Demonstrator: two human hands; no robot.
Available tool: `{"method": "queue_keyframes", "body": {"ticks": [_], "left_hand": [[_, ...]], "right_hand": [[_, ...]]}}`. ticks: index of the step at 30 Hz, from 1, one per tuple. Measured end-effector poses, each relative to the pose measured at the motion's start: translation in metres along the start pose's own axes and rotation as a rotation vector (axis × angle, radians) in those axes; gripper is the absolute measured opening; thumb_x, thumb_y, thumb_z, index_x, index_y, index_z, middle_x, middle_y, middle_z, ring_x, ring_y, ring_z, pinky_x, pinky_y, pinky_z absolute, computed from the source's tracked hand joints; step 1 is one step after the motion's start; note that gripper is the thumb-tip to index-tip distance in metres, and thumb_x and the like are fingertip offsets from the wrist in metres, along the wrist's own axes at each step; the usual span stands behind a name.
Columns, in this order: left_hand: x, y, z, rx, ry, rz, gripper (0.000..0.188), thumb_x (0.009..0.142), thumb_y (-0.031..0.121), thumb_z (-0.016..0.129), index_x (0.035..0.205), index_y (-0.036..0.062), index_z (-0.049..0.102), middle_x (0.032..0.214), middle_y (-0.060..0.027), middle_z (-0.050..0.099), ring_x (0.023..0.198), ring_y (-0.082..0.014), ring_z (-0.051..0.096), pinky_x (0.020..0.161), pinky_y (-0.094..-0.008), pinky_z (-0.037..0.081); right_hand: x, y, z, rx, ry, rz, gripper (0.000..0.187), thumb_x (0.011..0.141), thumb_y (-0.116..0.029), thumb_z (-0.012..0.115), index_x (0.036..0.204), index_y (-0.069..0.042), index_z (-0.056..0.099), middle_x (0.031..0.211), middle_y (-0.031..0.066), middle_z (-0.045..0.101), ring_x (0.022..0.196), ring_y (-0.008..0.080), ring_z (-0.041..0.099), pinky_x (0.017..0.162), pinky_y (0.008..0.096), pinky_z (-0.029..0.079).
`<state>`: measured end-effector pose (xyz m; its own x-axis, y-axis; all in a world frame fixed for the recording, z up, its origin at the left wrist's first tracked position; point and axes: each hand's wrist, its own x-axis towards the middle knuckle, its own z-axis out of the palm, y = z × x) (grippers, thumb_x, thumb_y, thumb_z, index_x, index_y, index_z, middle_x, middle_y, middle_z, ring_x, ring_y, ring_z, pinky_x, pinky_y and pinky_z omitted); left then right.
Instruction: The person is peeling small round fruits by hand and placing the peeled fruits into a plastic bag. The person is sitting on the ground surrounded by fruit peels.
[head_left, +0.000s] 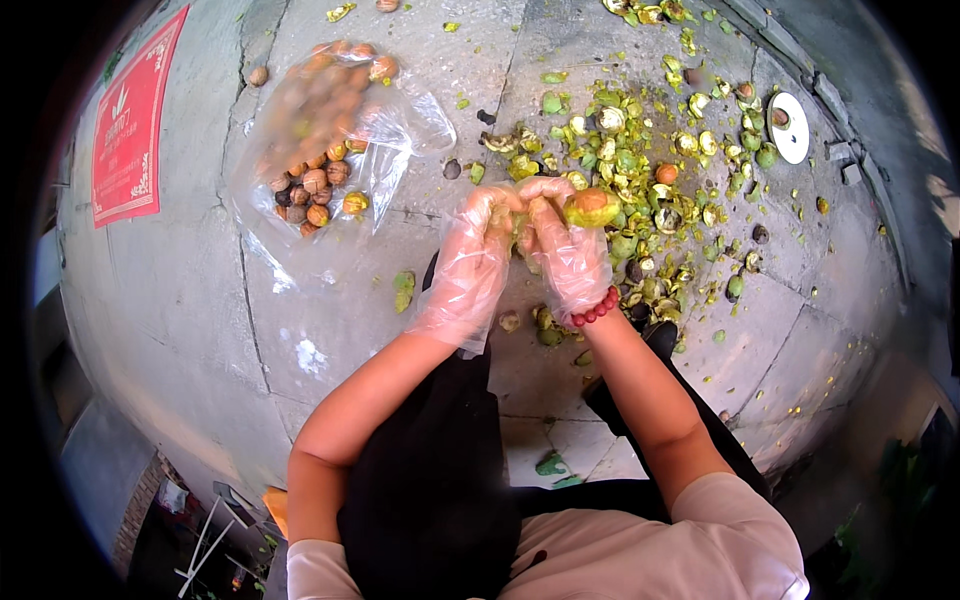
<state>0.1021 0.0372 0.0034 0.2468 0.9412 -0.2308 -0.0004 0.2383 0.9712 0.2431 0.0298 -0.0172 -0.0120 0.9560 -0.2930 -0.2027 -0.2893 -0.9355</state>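
Note:
Both my hands wear clear loose plastic gloves and meet in front of me, fingers curled. My right hand [566, 255], with a red bead bracelet at the wrist, is closed by a walnut [592, 207] partly covered in yellow-green husk; it looks held at the hand's outer side. My left hand [468, 262] is closed too, its fingertips against those of the right. A bit of yellow-green shows between the hands, but the fingers hide what it is. Beyond and to the right spreads a pile of broken green walnut husks [640, 150].
At the left lies a clear plastic bag [410, 120] with many shelled-out brown walnuts [315, 180]. A white round lid or plate [789, 130] lies far right by a curb. A red printed sheet [135, 120] is at far left. My dark-trousered legs frame the concrete below my hands.

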Motion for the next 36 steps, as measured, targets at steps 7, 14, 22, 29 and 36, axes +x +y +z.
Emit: {"method": "queue_keyframes", "body": {"ticks": [7, 14, 22, 29, 36], "left_hand": [[-0.004, -0.022, -0.013, 0.134, 0.045, -0.432, 0.032, 0.091, 0.008, 0.060, 0.122, 0.0091, 0.055, 0.093, -0.0017, 0.056, 0.084, -0.0109, 0.051, 0.078, -0.0275, 0.044], [-0.012, -0.024, -0.036, -0.073, 0.180, -0.591, 0.065, 0.095, 0.024, 0.061, 0.152, 0.0139, 0.031, 0.144, -0.0140, 0.046, 0.132, -0.0267, 0.044, 0.108, -0.0424, 0.038], [-0.006, -0.037, -0.042, -0.341, 0.169, -0.641, 0.057, 0.100, 0.032, 0.052, 0.150, 0.0127, 0.032, 0.139, -0.0149, 0.047, 0.127, -0.0279, 0.048, 0.103, -0.0432, 0.043], [-0.011, -0.051, -0.040, -0.721, -0.017, -0.629, 0.056, 0.101, 0.032, 0.051, 0.147, 0.0063, 0.033, 0.136, -0.0145, 0.048, 0.122, -0.0274, 0.051, 0.103, -0.0424, 0.045], [-0.011, -0.064, -0.059, -1.007, 0.203, -0.614, 0.028, 0.100, 0.021, 0.053, 0.122, 0.0036, 0.052, 0.110, -0.0090, 0.060, 0.090, -0.0241, 0.061, 0.079, -0.0323, 0.054]], "right_hand": [[-0.023, 0.033, -0.059, -0.749, -0.395, 0.241, 0.023, 0.087, -0.008, 0.061, 0.110, -0.008, 0.064, 0.106, 0.0184, 0.066, 0.098, 0.0332, 0.064, 0.084, 0.0403, 0.051], [0.044, 0.023, -0.107, -0.949, 0.062, -0.118, 0.032, 0.091, -0.017, 0.060, 0.122, -0.007, 0.059, 0.122, 0.0182, 0.061, 0.109, 0.0351, 0.061, 0.093, 0.0419, 0.050], [0.109, 0.038, -0.080, -1.572, -0.305, 0.056, 0.049, 0.089, -0.027, 0.067, 0.134, -0.021, 0.048, 0.139, 0.0171, 0.049, 0.111, 0.0380, 0.061, 0.094, 0.0463, 0.051], [0.057, 0.030, -0.047, -0.407, -0.482, 0.095, 0.044, 0.092, -0.028, 0.066, 0.131, -0.010, 0.056, 0.122, 0.0101, 0.063, 0.108, 0.0246, 0.062, 0.092, 0.0371, 0.050], [-0.013, 0.019, -0.051, -0.854, -0.292, -0.201, 0.025, 0.092, -0.017, 0.059, 0.115, -0.008, 0.062, 0.105, 0.0147, 0.062, 0.098, 0.0347, 0.059, 0.088, 0.0422, 0.049]]}}
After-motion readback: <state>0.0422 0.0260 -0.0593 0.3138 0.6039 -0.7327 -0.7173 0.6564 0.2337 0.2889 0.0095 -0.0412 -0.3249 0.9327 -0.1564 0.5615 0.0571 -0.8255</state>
